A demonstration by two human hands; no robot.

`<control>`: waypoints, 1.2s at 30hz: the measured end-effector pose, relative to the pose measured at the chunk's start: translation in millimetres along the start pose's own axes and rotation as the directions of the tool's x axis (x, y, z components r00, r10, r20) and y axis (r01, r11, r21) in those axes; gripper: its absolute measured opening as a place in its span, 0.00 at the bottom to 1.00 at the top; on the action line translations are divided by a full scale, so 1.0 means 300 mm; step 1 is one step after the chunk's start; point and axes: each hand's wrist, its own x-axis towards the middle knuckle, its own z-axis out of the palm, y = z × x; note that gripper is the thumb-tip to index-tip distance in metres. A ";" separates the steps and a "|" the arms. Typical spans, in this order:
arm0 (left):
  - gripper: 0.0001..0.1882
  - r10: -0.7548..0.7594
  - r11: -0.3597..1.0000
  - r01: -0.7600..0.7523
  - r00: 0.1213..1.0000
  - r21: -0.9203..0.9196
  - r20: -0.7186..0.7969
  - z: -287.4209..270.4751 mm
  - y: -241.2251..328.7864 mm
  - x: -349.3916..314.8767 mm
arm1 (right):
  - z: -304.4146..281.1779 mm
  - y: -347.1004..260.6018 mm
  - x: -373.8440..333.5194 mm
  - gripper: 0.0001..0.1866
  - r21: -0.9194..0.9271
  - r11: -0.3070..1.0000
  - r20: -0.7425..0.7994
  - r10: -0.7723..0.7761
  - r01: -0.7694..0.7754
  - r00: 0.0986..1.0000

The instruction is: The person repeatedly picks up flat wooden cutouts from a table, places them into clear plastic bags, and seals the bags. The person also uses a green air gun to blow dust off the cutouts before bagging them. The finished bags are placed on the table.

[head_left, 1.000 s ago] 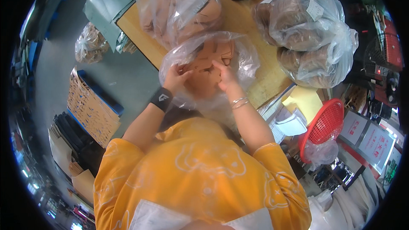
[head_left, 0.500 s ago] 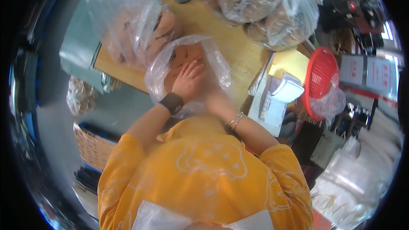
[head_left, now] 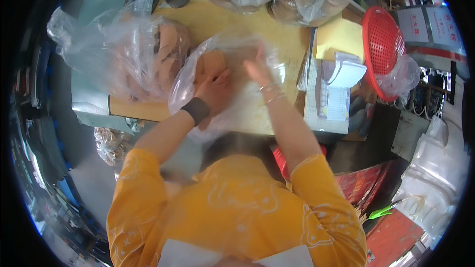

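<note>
Hands work a clear plastic bag (head_left: 225,76) on the wooden table (head_left: 232,20): left hand (head_left: 213,90) grips it, right hand (head_left: 257,66) (blurred) spread against it.

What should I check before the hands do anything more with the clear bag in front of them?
1. Left hand on the clear plastic bag: ok, it presses the bag's left side.
2. Right hand grip: cannot tell, blurred.
3. Brown round item inside the bag: ok, it shows by the left fingers.
4. Bag mouth open or closed: cannot tell.
5. Neighbouring bag apart from the bag in hand: not ok, they touch.
6. Bag over the wooden board: ok.
</note>
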 end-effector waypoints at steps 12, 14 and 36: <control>0.45 -0.135 0.989 0.122 0.976 0.084 0.171 -0.014 -0.024 0.001 | -0.091 0.024 -0.270 0.25 -0.407 0.886 0.367 -0.065 0.223 0.928; 0.46 -0.144 0.989 0.127 0.948 0.078 0.285 -0.023 -0.029 0.003 | -0.170 -0.004 -0.294 0.19 -0.344 0.915 0.457 -0.032 0.210 0.889; 0.10 0.837 0.013 -0.768 0.359 -0.640 -0.414 -0.885 1.459 0.280 | -1.697 0.389 -1.683 0.39 -0.261 0.747 -0.948 -0.080 -0.612 0.307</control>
